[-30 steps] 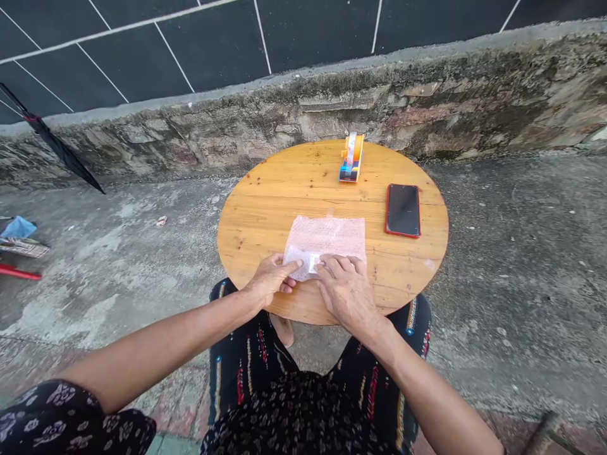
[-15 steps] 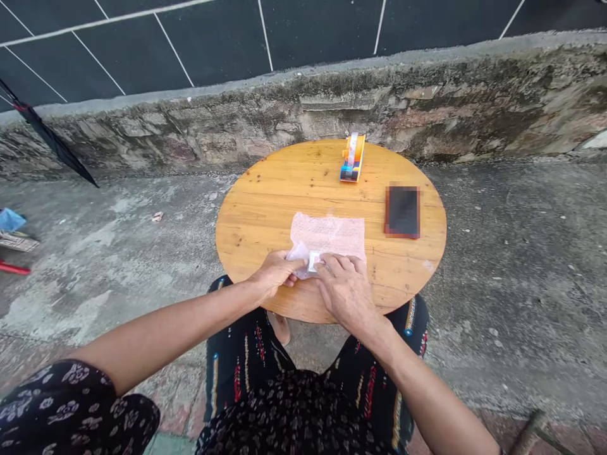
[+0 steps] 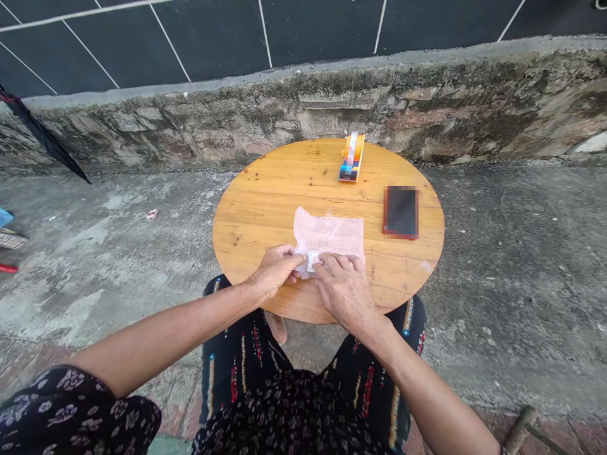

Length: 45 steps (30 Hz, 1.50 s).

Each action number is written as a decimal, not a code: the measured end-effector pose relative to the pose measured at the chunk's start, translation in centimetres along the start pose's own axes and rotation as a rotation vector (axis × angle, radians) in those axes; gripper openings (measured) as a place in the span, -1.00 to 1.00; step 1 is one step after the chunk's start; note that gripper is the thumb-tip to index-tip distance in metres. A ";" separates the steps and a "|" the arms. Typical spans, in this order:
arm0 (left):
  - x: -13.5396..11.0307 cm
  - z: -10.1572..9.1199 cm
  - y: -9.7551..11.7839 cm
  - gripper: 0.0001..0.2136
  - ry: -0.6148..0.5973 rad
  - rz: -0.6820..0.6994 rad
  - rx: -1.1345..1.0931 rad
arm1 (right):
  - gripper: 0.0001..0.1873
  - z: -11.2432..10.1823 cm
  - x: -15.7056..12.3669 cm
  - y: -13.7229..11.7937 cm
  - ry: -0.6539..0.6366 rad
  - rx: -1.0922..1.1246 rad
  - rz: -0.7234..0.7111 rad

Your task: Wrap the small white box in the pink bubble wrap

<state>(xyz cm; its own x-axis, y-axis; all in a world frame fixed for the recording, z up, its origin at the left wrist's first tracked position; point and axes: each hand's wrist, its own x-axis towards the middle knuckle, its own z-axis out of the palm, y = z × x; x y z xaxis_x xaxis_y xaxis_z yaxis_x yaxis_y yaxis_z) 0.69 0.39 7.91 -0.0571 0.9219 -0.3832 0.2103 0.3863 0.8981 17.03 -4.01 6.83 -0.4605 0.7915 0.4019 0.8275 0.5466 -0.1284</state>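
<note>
A sheet of pinkish bubble wrap point(image 3: 339, 232) lies on the round wooden table near its front edge. A small white, flat-looking object point(image 3: 312, 261) rests on its lower part, partly hidden by my fingers. My left hand point(image 3: 281, 268) pinches the left edge of the wrap between thumb and fingers, folded up against the white object. From the right, my right hand point(image 3: 345, 284) lies over the white object and the wrap, its bent fingers holding them down on the table. Its thumb is tucked low near the table edge.
On the wooden table point(image 3: 265, 208), a yellow and blue tape dispenser point(image 3: 351, 158) stands at the back and a dark, pixelated rectangular item point(image 3: 401, 212) lies at the right. A stone wall base point(image 3: 213, 129) runs behind. A folded black umbrella point(image 3: 45, 138) leans at the left.
My left hand has drawn the wrap's left edge in closer over the white object, and the wrap's upper left corner has lifted slightly. My right hand stays in place.
</note>
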 end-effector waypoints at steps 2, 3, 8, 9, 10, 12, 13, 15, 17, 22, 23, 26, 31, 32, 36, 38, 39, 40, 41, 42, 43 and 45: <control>-0.2 0.1 0.4 -0.84 -0.012 0.010 -0.014 | -0.80 -0.1 0.0 0.0 -0.022 -0.001 -0.004; -0.3 0.2 0.6 -0.84 -0.019 0.013 -0.013 | -0.79 -0.2 0.1 0.0 -0.030 -0.002 -0.006; -0.8 0.6 1.3 -0.89 -0.075 0.061 0.008 | -0.76 -0.4 0.0 0.0 -0.042 0.004 -0.010; -0.7 0.6 1.3 -0.90 -0.084 0.073 0.016 | -0.75 -0.4 0.0 0.0 -0.043 0.008 -0.010; -0.7 0.6 1.2 -0.90 -0.092 0.087 0.024 | -0.74 -0.4 0.0 0.0 -0.045 0.012 -0.010; -0.6 0.6 0.9 -0.90 -0.113 0.114 0.041 | -0.73 -0.5 0.1 0.0 -0.045 0.018 -0.009; -0.6 0.5 0.8 -0.89 -0.128 0.128 0.047 | -0.73 -0.5 0.1 0.0 -0.045 0.020 -0.009; -0.6 0.3 0.5 -0.89 -0.159 0.155 0.062 | -0.73 -0.5 0.1 0.1 -0.044 0.023 -0.009; -0.7 0.0 0.5 -0.89 -0.195 0.183 0.082 | -0.74 -0.5 0.2 0.1 -0.050 0.025 -0.011; -1.4 -0.6 0.9 -0.82 -0.260 0.291 0.220 | -0.72 -0.5 0.0 0.5 -0.050 0.070 -0.014; -1.5 -0.7 0.9 -0.80 -0.265 0.316 0.254 | -0.71 -0.4 -0.1 0.6 -0.045 0.087 -0.013; -1.6 -0.8 0.5 -0.74 -0.267 0.411 0.335 | -0.68 -0.4 -0.2 0.9 -0.032 0.150 -0.004; -1.7 -0.5 0.0 -0.71 -0.214 0.575 0.447 | -0.63 -0.5 -0.3 1.0 -0.040 0.210 0.064; -1.8 -0.4 0.0 -0.72 -0.195 0.615 0.480 | -0.63 -0.5 -0.3 0.9 -0.040 0.214 0.076; -2.0 0.0 -0.3 -0.76 -0.142 0.753 0.584 | -0.61 -0.5 -0.3 0.9 -0.044 0.223 0.088; -2.0 0.1 -0.6 -0.76 -0.142 0.809 0.601 | -0.61 -0.5 -0.2 0.9 -0.046 0.229 0.087; -2.0 0.1 -0.9 -0.76 -0.137 0.836 0.619 | -0.62 -0.5 -0.2 0.9 -0.047 0.232 0.084; -2.0 0.1 -1.1 -0.77 -0.126 0.865 0.647 | -0.62 -0.5 -0.2 0.9 -0.047 0.235 0.081; -2.0 0.1 -1.3 -0.78 -0.106 0.894 0.687 | -0.62 -0.6 -0.1 0.9 -0.047 0.238 0.079; -2.0 0.1 -1.5 -0.79 -0.079 0.925 0.733 | -0.61 -0.6 -0.1 0.9 -0.047 0.243 0.079; -2.0 0.1 -1.7 -0.80 -0.046 0.961 0.777 | -0.61 -0.6 0.0 0.9 -0.047 0.251 0.082; -2.0 0.1 -1.9 -0.82 0.022 1.046 0.848 | -0.60 -0.6 0.1 1.0 -0.041 0.283 0.089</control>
<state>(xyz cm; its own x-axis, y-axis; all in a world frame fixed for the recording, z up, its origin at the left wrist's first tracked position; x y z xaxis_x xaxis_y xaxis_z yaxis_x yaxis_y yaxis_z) 0.48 -2.20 6.91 0.4865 0.7740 0.4053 0.6980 -0.6233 0.3525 18.06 -3.57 7.27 -0.4072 0.8469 0.3418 0.7455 0.5245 -0.4113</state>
